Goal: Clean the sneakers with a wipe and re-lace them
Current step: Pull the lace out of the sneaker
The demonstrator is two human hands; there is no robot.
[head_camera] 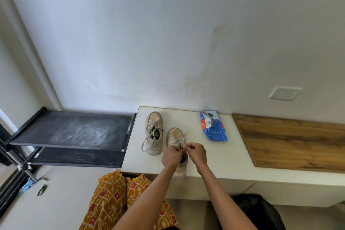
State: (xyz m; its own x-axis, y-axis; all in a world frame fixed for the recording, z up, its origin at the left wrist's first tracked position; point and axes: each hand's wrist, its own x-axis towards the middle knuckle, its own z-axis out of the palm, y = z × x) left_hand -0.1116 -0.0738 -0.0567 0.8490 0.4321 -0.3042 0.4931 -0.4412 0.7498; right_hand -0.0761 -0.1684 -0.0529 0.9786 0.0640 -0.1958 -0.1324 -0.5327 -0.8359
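Note:
Two beige sneakers stand side by side on a white bench top (214, 157), toes toward the wall. The left sneaker (153, 132) is laced, with its grey lace ends hanging loose over its side. The right sneaker (176, 138) sits closer to me, its heel near the bench's front edge. My left hand (170, 156) and my right hand (196, 152) are both over its opening, each pinching a strand of its grey lace (179, 141). My hands hide the rear part of that shoe. A blue wipe packet (212, 126) lies to the right of the shoes.
A black two-tier shoe rack (74, 130) with a dusty top stands left of the bench. A wooden panel (298, 142) covers the bench's right part. A black bag (261, 211) sits on the floor below. My patterned orange garment (115, 201) is in front.

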